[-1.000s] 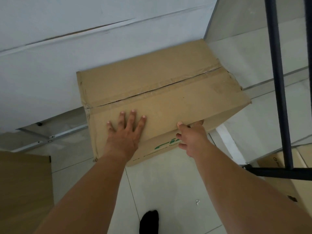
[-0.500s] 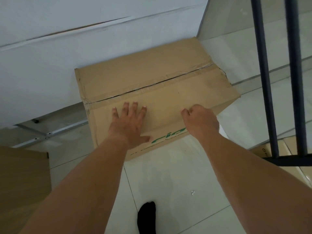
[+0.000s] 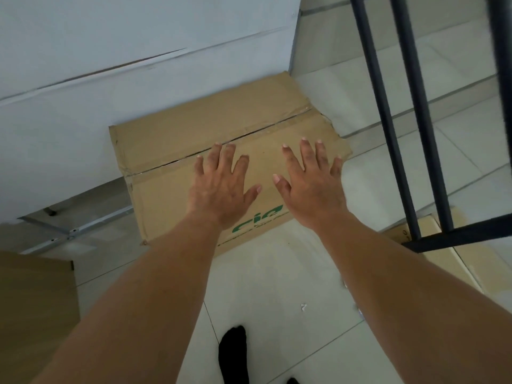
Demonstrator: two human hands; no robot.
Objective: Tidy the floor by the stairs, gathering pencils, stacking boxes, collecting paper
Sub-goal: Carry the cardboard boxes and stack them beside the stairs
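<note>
Head view, close above cardboard box (image 3: 194, 134)

Counts for you:

Hands, two: left hand (image 3: 219, 189), right hand (image 3: 310, 189).

Cardboard boxes, two for sure: big box (image 3: 210, 134) at centre, smaller box (image 3: 432, 231) at foot of railing.

Brown panel (image 3: 36, 306) at lower left, one. Box or board, you cannot tell.

Dark upright bars, three: first bar (image 3: 383, 106), second bar (image 3: 421, 106), third bar (image 3: 501, 79) at right edge.

Crossbar (image 3: 457, 237), one.

Paper scrap (image 3: 304, 306) on tiles, one clear. Speck beside right forearm too blurred to count.

Black socks, two: one sock (image 3: 232, 353) in full, toe of other sock (image 3: 291, 381) at bottom edge.
</note>
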